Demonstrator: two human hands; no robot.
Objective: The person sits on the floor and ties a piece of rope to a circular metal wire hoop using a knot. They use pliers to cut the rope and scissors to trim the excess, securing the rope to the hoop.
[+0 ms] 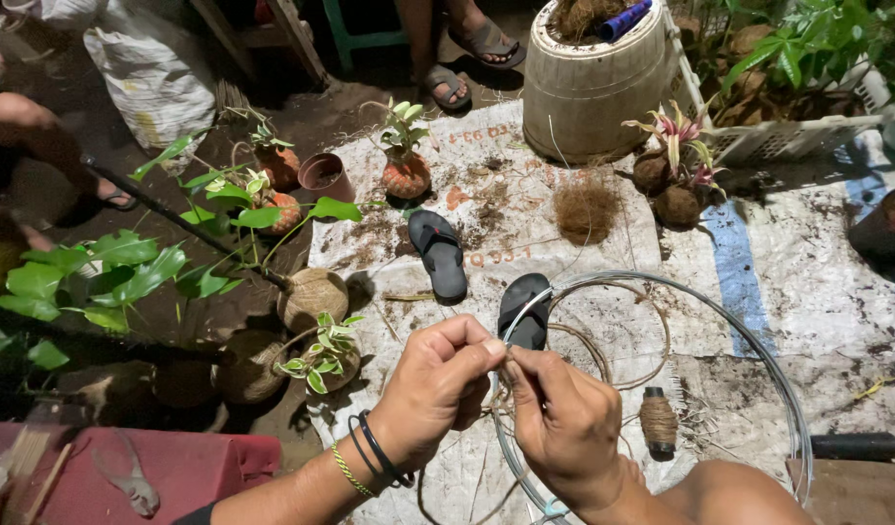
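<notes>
My left hand [433,384], with dark and gold bracelets at the wrist, and my right hand [562,418] meet at the lower middle. Both pinch brown twine [603,360] against a large grey wire hoop [758,360] at its near left side. The fingertips of the two hands touch at the wire. Loose loops of the twine lie inside the hoop on the white sack mat [525,185]. A spool of brown twine [658,420] stands just right of my right hand.
Two black sandals [440,253] [525,309] lie on the mat beyond my hands. Small plants in coir-wrapped balls [312,297] [406,175] stand left and ahead. A tuft of coconut fibre [585,209], a pale barrel [593,83], a red box [175,472] and another person's sandalled feet [467,58] surround.
</notes>
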